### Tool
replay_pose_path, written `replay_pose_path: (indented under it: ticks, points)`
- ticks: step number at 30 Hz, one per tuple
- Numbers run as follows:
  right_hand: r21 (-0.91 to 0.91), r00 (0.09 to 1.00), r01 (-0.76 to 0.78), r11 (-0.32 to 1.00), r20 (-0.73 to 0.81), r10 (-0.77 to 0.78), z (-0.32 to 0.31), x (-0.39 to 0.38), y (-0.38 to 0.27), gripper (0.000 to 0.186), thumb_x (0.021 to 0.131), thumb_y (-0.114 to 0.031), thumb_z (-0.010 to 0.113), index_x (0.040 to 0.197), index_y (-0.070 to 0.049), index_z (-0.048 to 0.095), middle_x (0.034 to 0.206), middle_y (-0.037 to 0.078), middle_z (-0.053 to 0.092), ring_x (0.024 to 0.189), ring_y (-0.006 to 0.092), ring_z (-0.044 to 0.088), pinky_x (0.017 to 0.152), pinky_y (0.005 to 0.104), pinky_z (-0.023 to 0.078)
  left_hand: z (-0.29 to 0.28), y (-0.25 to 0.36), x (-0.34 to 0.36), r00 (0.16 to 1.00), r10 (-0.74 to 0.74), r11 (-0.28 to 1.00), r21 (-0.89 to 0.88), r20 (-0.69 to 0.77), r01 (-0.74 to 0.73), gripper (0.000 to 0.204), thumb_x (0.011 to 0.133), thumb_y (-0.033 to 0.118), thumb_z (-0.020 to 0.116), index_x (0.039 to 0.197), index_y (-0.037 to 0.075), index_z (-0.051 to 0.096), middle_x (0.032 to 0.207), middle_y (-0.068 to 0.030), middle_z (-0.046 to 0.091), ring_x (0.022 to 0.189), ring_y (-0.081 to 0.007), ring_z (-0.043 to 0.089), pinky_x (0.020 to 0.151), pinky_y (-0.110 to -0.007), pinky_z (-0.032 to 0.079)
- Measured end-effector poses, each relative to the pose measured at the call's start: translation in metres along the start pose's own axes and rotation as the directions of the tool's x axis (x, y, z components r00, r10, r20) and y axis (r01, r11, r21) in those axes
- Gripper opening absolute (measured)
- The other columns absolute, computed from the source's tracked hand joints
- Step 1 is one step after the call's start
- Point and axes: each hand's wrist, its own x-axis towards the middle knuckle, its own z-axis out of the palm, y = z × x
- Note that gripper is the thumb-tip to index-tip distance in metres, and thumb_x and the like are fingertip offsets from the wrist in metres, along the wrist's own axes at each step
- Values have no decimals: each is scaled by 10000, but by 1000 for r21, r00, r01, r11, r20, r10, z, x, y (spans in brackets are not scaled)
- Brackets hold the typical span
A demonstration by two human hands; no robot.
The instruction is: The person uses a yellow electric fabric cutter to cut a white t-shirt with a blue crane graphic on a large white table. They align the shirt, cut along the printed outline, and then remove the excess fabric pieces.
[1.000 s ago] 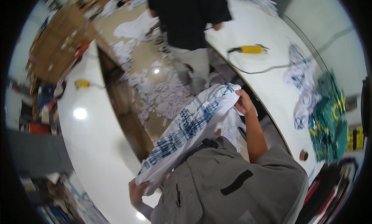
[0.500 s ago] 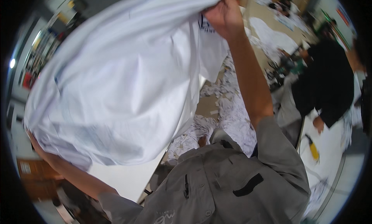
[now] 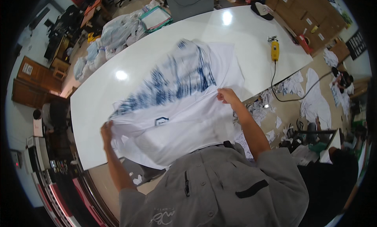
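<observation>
A white T-shirt [image 3: 172, 105] with a dark blue streaked print lies spread over the near part of a glossy white table [image 3: 243, 34], its near edge hanging toward me. My left hand [image 3: 107, 129] grips the shirt's left edge by the table's rim. My right hand [image 3: 227, 95] pinches the shirt's right edge near the table's front edge. The far half of the shirt is blurred.
A yellow hand tool [image 3: 275, 50] with a black cable lies on the table's right part. A dark cap [image 3: 262, 9] sits at the far edge. White cloth piles [image 3: 118, 28] lie beyond the table. Paper scraps [image 3: 290, 87] litter the floor at right, where a person in black [image 3: 337, 176] stands.
The shirt, held high in the air half a second ago, has come down flat onto the white table. My view has swung toward the table; both hands still hold the shirt.
</observation>
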Motion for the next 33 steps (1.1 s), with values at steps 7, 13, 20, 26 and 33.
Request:
replay_pose_path:
  ticks: [7,13,20,26,33]
  points:
    - [41,995,-96,994,19,96,-31,34,31,268,994,-361,684,1103,-117,681,957,22,735,919,136,731,794,357,536,116,-1,-97,899,-278,960,-74,-338,270,429,1059,387,602,1077,-20,734,947,-240,734,874,-395,675,811,-468,507]
    - [-422,783,371,827,-337,-523,-44,41,75,439,902,-228,762,1261,-24,613,1177,171,641,1134,320,650,959,463,519,112,18,-102,842,-365,928,-85,-397,362,462,1039,423,603,1211,19,747,1038,-242,750,992,-417,696,883,-488,515]
    - [-680,878,73,730,-303,-370,-55,-7,69,460,898,-279,765,1244,-11,623,1158,217,633,1121,412,614,999,489,493,161,80,-119,694,-488,750,151,-530,643,545,972,435,709,1432,150,636,1468,-179,554,1333,-402,538,1063,-573,439]
    - [-528,933,117,841,-232,-276,-62,17,87,368,1001,-271,669,1236,8,622,1138,165,691,1085,319,658,936,476,500,228,172,-171,736,-395,866,44,-549,498,604,988,416,728,1400,-4,593,1431,-203,559,1302,-344,550,1058,-505,455]
    - [784,999,-24,620,3,35,-19,-54,-23,453,1119,-301,480,1461,-9,537,1437,124,629,1318,276,615,1139,469,475,238,221,-175,496,-143,217,-462,857,860,899,1054,758,343,1334,-44,636,1093,-157,768,944,-227,733,827,-373,562]
